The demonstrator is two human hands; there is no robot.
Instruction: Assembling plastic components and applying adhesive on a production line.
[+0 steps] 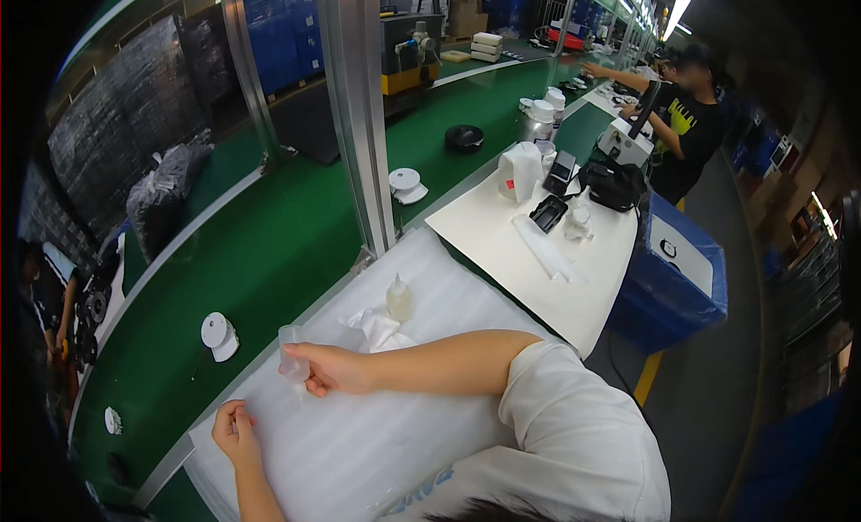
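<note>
In my right hand (334,369) is a small translucent plastic container (291,353), like a cup or bottle, held above the foam-covered near edge of the bench. My thumb and fingers wrap round its side. To its left, my left hand (236,430) hovers with curled fingers; what they hold, if anything, is hidden. A dropper bottle (399,300) with a pointed tip and pale liquid stands beyond my right forearm, beside a crumpled white tissue (377,328). On the green conveyor, a white round part (219,335) lies beyond both hands.
White foam sheeting (359,432) covers my work surface. A metal post (359,118) rises at its far edge. The green belt (287,226) carries another white part (407,185) and a black round part (464,139). A white side board (574,293) holds black devices. A co-worker (686,118) stands farther right.
</note>
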